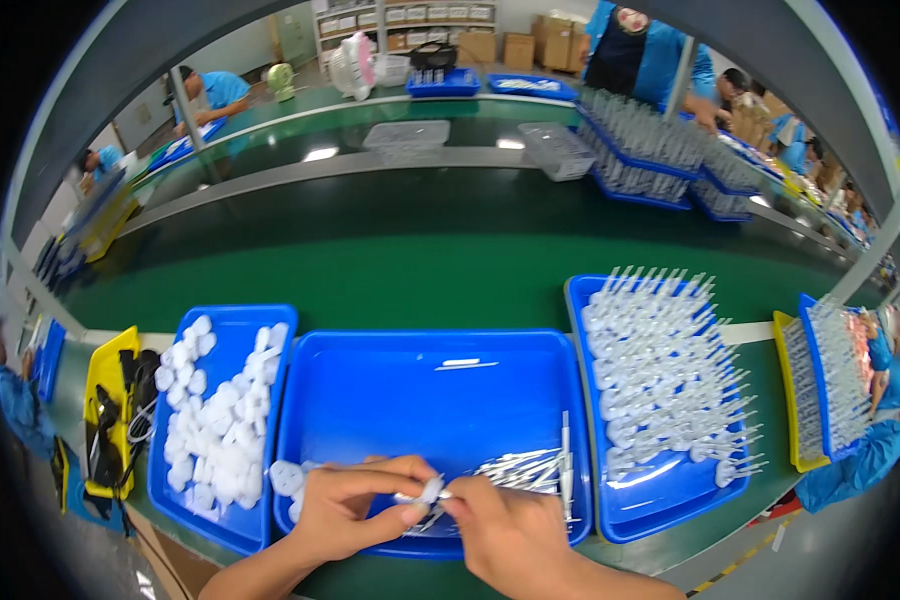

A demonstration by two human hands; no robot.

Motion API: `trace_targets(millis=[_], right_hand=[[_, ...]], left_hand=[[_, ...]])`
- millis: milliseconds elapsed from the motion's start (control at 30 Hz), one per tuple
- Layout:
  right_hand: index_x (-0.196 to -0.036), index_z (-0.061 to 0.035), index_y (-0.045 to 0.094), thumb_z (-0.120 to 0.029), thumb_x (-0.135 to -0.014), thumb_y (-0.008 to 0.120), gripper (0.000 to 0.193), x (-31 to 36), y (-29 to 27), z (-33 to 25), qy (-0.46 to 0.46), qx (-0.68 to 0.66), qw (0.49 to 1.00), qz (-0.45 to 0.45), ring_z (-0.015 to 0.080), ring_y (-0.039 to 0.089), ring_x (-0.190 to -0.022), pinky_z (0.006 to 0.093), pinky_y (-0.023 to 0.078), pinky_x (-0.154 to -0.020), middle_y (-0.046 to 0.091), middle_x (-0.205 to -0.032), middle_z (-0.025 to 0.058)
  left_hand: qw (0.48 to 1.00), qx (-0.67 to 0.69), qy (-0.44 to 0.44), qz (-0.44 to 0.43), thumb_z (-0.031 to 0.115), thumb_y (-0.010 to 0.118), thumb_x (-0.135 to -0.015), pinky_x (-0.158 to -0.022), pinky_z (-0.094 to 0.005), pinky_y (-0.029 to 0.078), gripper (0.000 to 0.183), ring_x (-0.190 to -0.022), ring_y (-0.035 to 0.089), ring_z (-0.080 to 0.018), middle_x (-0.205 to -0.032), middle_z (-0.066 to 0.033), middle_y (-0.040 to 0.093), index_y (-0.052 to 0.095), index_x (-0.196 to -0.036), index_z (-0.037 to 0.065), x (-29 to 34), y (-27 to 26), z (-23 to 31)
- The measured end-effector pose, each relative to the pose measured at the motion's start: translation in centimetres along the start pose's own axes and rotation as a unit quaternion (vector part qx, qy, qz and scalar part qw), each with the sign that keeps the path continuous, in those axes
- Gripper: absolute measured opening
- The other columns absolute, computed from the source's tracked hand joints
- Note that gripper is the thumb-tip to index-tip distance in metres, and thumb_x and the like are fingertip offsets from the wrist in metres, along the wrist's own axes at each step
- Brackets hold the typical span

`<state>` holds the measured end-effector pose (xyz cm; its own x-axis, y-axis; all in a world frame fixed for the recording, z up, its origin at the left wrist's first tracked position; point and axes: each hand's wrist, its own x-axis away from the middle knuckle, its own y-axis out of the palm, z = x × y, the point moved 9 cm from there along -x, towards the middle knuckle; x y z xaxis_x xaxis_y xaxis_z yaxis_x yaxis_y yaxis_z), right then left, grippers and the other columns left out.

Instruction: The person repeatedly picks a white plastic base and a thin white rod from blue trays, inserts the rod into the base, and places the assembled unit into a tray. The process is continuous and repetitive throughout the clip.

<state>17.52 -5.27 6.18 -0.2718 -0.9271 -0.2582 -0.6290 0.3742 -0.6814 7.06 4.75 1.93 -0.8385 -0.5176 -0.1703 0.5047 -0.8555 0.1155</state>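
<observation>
Now both hands, left hand (355, 500) and right hand (505, 530), pinching one white cap piece (431, 489); three blue trays (440, 400) alongside.

Bright overhead light, fisheye-bent edges

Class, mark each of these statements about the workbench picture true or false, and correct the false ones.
1. Both hands meet over the middle blue tray. True: the left hand and right hand pinch one small white part between them.
2. The left blue tray holds loose white round pieces. True.
3. The right blue tray is filled with black cables. False: it holds rows of white parts with thin pins.
4. The thin metal pins lie in the yellow tray. False: they lie in the middle blue tray, by the right hand.
5. The belt behind the trays is red. False: it is green.
</observation>
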Motion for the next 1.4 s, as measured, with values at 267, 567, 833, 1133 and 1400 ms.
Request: trace_targets(millis=[267,567,833,1133,1400], right_hand=[[-0.102,-0.0008,0.063,-0.004,-0.088,0.069,0.016,-0.4,1.5,1.8,0.055,-0.090,0.994,-0.040,0.0273,0.059,-0.066,0.0325,0.046,-0.060,0.064,-0.081,0.0139],[-0.091,-0.0018,0.070,0.001,-0.075,0.075,0.017,-1.6,-0.7,-0.1,-0.098,-0.042,0.992,0.066,0.0270,0.061,-0.074,0.0362,0.048,-0.064,0.064,-0.086,0.0097],[-0.093,-0.0002,0.069,0.002,-0.080,0.072,0.014,-1.3,-0.8,-0.3,-0.091,-0.063,0.991,0.071,0.0265,0.064,-0.067,0.0342,0.050,-0.057,0.065,-0.083,0.0126],[-0.095,0.0001,0.067,0.001,-0.082,0.070,0.013,-1.2,-1.3,-0.2,-0.074,-0.163,0.981,0.069,0.0280,0.064,-0.065,0.0355,0.050,-0.057,0.064,-0.082,0.0138],[-0.096,0.0000,0.071,0.004,-0.082,0.073,0.015,-1.2,-0.5,0.5,-0.084,-0.114,0.987,0.073,0.0241,0.067,-0.071,0.0320,0.053,-0.062,0.067,-0.089,0.0126]], left_hand=[[0.979,-0.185,0.079,0.009,0.000,0.079,-0.077,-0.084,-0.0353,0.046,0.024,-0.095,0.069,-0.0245,-0.105,-0.0189,0.072,0.073,-0.100,-0.003,-0.3,-0.2,2.2],[0.924,-0.314,0.219,0.017,0.007,0.083,-0.074,-0.082,-0.0326,0.044,0.045,-0.101,0.067,-0.0234,-0.127,-0.0169,0.064,0.067,-0.116,0.001,-0.1,0.8,4.4],[0.855,-0.431,0.289,-0.021,0.002,0.078,-0.076,-0.082,-0.0370,0.049,0.039,-0.098,0.066,-0.0247,-0.131,-0.0216,0.060,0.068,-0.114,0.001,0.6,2.3,5.4],[0.830,-0.405,0.378,0.060,-0.002,0.079,-0.074,-0.078,-0.0351,0.053,0.041,-0.100,0.070,-0.0291,-0.122,-0.0212,0.065,0.070,-0.113,0.000,2.2,2.7,6.0],[0.878,-0.391,0.278,-0.006,-0.003,0.076,-0.078,-0.086,-0.0416,0.054,0.043,-0.106,0.067,-0.0351,-0.132,-0.0249,0.058,0.064,-0.119,-0.006,0.6,2.5,5.1]])
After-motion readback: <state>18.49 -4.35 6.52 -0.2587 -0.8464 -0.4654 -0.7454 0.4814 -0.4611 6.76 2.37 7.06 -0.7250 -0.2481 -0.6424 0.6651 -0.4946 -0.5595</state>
